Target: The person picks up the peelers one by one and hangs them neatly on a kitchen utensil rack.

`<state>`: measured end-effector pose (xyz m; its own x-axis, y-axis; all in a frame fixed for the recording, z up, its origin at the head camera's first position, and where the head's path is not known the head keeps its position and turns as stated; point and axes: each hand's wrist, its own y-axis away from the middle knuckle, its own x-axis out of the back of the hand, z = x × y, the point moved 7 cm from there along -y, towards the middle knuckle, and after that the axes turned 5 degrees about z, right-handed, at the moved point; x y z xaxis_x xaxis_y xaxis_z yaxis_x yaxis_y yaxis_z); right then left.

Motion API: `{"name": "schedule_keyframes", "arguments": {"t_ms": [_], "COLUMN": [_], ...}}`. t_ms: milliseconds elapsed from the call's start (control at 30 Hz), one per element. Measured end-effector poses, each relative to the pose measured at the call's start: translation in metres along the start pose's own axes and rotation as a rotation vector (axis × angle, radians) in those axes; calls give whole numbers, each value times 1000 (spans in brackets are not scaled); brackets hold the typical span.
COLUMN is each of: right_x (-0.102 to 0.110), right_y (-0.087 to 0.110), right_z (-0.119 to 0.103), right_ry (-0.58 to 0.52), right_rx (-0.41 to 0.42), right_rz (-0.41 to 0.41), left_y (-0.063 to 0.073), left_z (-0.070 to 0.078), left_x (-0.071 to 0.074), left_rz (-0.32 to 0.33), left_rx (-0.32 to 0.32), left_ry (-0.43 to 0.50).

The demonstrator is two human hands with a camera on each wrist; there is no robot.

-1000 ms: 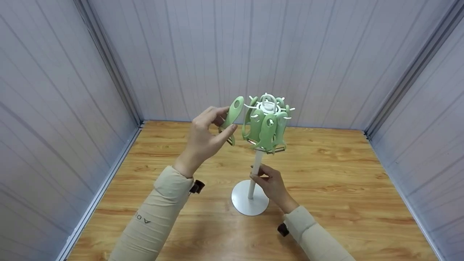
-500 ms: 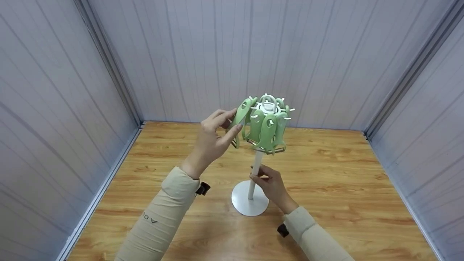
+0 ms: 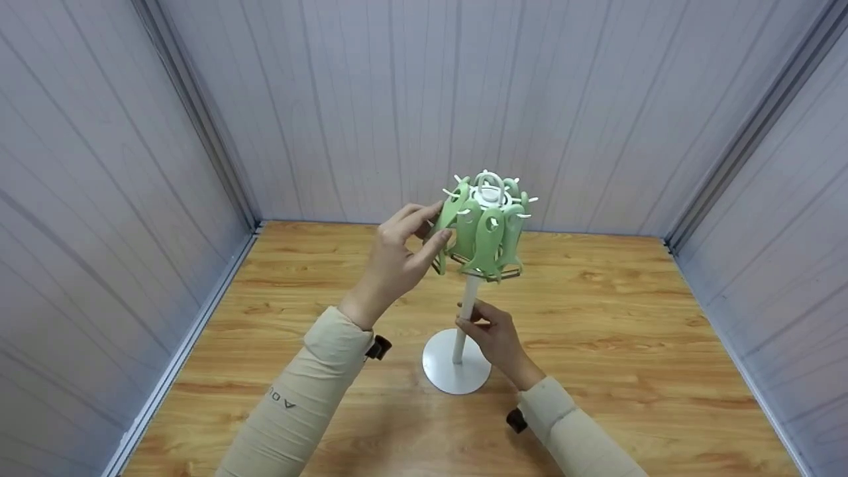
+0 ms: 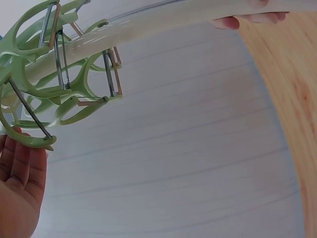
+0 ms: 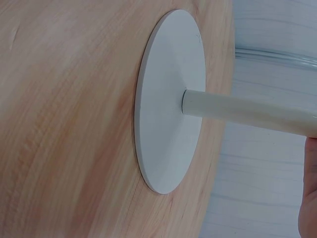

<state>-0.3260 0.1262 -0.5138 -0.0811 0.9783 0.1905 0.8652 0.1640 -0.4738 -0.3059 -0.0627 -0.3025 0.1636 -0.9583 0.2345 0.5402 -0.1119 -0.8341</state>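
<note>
My left hand (image 3: 405, 248) pinches a green peeler (image 3: 452, 211) at the left side of the white stand's head. A white hook tip shows at the hole in that peeler's handle. In the left wrist view, the peeler's metal blade (image 4: 30, 109) is just above my fingers. Several more green peelers (image 3: 489, 245) hang from hooks around the white hook ring (image 3: 490, 195), blades down. Lower on the stand, my right hand (image 3: 498, 338) grips the white pole (image 3: 469, 298) between thumb and fingers. In the right wrist view only part of that hand shows, at the right edge.
The stand's round white base (image 5: 171, 148) lies flat on the wooden tabletop (image 3: 596, 371). Pale panel walls (image 3: 351, 99) rise behind and on both sides. A small black clip (image 3: 379, 348) sits at the left wrist.
My left hand has moved right with the peeler, from beside the stand up against its hook ring. The right hand has stayed on the pole.
</note>
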Motion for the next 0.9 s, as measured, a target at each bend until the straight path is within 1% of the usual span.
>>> {"name": "schedule_keyframes", "arguments": {"t_ms": [233,533,700,833,900], "right_x": [-2,-4,-4,-5,-3], "right_y": [-1,0,1,3,4], "right_z": [1,-3,-9,-16,-19], "right_ry": [2,40,115,189,220], "right_rx": [17,77,79,66,89], "right_rz": [0,-4,-1,-43,-64], "left_y": [4,13,22,33,39], "left_z": [-3,-10,-18,-28,-34], "left_x": [-1,2,5,9,12], "left_rz": [0,-18,-24,-29,-31], "left_rx": [6,55,80,109,123], "left_ry": [9,-13,-24,-46,-62]}}
